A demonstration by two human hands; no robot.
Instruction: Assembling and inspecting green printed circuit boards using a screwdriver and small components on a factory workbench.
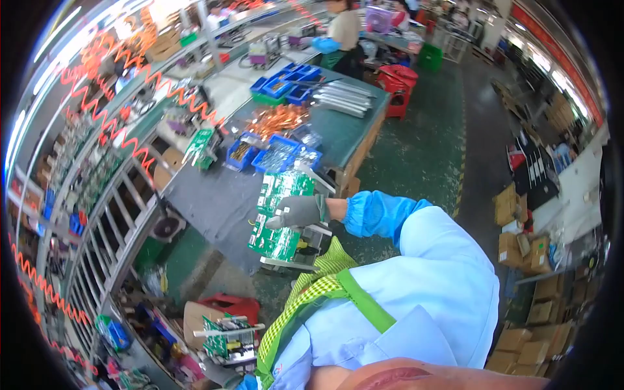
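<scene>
My right hand [296, 212], in a grey glove, lies across the green circuit boards [276, 244] at the near end of the bench. Its fingers are pressed together and bent over the board edge. Pale metal bars [286, 263] run along the boards' side and near end. My left hand [220, 372], also gloved in grey, is low at the lower left, beside a green circuit board assembly [218, 337] with pale bars and a dark finned part. Its fingers are too hidden to show a grip. That assembly is in front of a round brown seat or disc [195, 323].
Blue bins [279, 156] of small parts, copper-coloured pieces [279, 120] and silver metal bars [342, 99] lie farther along the bench. Orange coiled hoses [140, 153] hang at left beside a metal rack [104, 260]. Red stools [396, 84] and a co-worker [343, 39] are beyond.
</scene>
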